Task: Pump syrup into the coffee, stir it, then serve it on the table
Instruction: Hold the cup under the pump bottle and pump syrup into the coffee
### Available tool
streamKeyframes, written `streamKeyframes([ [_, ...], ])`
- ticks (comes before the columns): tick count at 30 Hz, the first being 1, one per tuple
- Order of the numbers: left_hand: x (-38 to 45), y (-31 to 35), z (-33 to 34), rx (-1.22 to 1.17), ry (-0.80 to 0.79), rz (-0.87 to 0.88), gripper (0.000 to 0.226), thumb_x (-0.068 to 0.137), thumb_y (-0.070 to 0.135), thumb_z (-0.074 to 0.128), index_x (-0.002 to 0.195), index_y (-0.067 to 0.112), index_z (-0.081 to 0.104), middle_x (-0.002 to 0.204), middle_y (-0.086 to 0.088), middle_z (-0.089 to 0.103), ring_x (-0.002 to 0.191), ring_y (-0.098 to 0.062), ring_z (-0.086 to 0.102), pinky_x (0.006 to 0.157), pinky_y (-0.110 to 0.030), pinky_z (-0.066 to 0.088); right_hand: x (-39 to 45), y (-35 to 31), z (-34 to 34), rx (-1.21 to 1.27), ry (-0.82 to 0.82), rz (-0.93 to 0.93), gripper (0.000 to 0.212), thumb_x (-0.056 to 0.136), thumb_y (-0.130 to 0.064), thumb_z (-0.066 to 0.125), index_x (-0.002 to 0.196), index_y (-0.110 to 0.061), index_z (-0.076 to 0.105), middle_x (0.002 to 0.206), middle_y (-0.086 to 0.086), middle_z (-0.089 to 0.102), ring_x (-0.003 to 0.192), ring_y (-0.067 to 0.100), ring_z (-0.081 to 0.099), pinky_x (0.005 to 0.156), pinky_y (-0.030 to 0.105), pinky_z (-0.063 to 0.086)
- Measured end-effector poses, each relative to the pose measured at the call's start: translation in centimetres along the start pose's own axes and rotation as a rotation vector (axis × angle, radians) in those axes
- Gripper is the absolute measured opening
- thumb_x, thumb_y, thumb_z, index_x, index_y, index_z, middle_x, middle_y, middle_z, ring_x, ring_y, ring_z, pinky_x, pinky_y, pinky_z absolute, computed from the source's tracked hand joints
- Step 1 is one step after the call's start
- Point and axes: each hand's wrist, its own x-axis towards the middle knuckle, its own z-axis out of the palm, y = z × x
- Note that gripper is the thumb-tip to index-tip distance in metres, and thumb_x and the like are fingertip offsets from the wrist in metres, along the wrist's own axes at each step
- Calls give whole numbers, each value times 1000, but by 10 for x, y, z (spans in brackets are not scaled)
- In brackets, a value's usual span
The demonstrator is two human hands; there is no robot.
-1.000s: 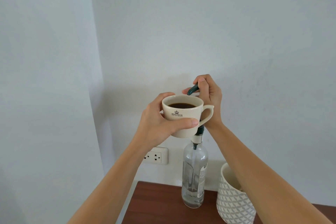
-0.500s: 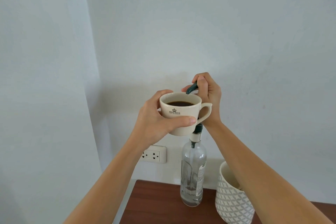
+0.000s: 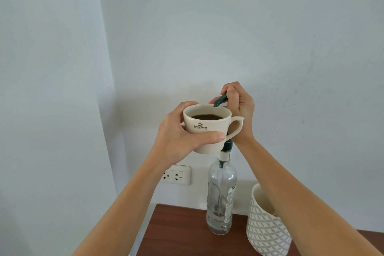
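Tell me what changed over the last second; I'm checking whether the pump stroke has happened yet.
Hardly anything. The right hand keeps its grip on the pump head, whose spout stays over the cup; no clear downward stroke shows. The left hand still holds the cup of coffee raised beside the syrup bottle, which stands on the table as before.
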Motion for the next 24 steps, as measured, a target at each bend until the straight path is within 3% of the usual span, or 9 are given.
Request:
streamKeyframes([
  [14,-2,0,0,-9,2,-2,86,35,52,89,115,36,65,108,11,75,98,-11,72,78,-27,60,-2,1,-1,12,-14,7,25,86,-23,38,70,-8,48,68,29,43,68,56,56,55,53,43],
  [18,-2,-1,0,-8,4,-5,86,35,52,89,116,36,65,108,11,75,98,-12,72,80,-30,61,-3,1,-1,24,-12,8,25,86,-21,38,71,-4,47,68,29,42,67,57,55,53,53,41],
  [21,-2,-1,0,-4,6,-4,87,35,52,90,117,34,65,109,10,75,100,-13,72,82,-32,61,-3,0,-1,-3,-3,5,24,86,-21,38,68,-10,48,66,27,44,67,56,56,53,53,43],
  [24,-2,-1,0,1,-1,-4,83,36,52,90,114,35,66,108,10,76,100,-14,73,85,-37,63,-5,1,-1,-7,-5,-2,25,91,-21,38,69,-13,48,65,16,46,68,54,57,56,52,44],
])
